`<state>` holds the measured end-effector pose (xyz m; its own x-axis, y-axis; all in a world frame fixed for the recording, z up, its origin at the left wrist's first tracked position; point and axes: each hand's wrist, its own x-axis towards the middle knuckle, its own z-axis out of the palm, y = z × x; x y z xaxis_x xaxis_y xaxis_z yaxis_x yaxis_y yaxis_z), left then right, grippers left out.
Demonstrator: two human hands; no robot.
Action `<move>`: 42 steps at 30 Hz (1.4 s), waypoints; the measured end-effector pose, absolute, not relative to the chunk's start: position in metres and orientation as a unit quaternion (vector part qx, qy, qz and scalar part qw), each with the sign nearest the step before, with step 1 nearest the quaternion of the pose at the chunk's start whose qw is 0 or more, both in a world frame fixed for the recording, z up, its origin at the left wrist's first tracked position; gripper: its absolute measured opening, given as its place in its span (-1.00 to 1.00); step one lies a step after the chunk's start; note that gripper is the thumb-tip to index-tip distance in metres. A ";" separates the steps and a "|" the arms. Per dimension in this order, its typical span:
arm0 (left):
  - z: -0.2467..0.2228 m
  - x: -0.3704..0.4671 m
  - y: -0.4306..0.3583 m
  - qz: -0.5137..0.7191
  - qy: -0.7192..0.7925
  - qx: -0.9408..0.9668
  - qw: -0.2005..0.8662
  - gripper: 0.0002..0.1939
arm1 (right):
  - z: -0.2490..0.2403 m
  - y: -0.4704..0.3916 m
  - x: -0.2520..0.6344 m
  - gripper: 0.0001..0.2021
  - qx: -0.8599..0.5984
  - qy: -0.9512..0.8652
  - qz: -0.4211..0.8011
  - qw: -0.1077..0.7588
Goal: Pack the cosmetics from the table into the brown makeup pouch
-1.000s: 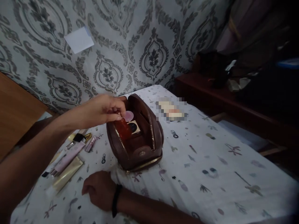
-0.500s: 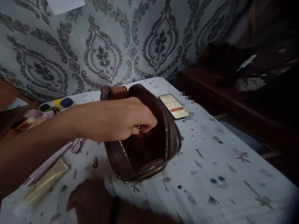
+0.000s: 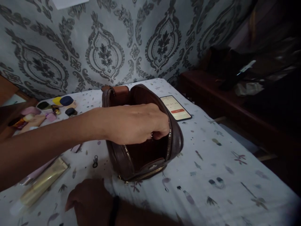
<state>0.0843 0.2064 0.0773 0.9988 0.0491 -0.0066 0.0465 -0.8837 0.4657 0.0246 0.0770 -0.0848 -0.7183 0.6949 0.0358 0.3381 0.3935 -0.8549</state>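
A dark brown leather bag [image 3: 175, 138] stands unzipped on the patterned cloth, its mouth facing up. My left hand [image 3: 141, 124] reaches across into the opening near the right-hand zipper edge. Its fingers are curled, with a small shiny spot by the fingertips; what they hold, if anything, I cannot make out. My right hand [image 3: 90, 201], with a dark band on the wrist, rests low in front of the bag, apart from it. That hand is curled and in shadow, its fingertips hidden.
Behind the bag lies a phone [image 3: 176, 108] with a timer on screen. Several small cosmetics, among them a blue-lidded jar [image 3: 66, 101], lie at the left. A gold tube [image 3: 43, 180] is nearer me. A patterned curtain [image 3: 105, 47] hangs behind; dark red furniture [image 3: 199, 81] stands right.
My left hand has shifted right inside the bag, toward its right-hand zipper edge. More of the jars at the left shows. My right hand has hardly moved.
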 end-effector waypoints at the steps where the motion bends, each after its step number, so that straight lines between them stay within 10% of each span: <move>1: 0.077 0.084 0.206 -0.002 0.024 0.969 0.246 -0.79 | -0.086 0.077 0.024 -0.73 -0.322 -0.809 0.450 0.198; 20: 0.075 0.106 0.194 -0.150 0.191 0.885 0.396 -0.68 | -0.091 0.071 0.026 -0.76 -0.330 -0.810 0.431 0.223; 42: 0.059 0.114 0.182 -0.197 0.170 0.935 0.243 -0.70 | -0.074 0.076 0.030 -0.73 -0.325 -0.810 0.451 0.187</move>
<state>0.1137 0.1824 0.0587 0.8651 0.2216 -0.4499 0.4124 -0.8248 0.3869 0.0301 0.0756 -0.0738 -0.7196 0.6944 0.0092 0.3577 0.3820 -0.8521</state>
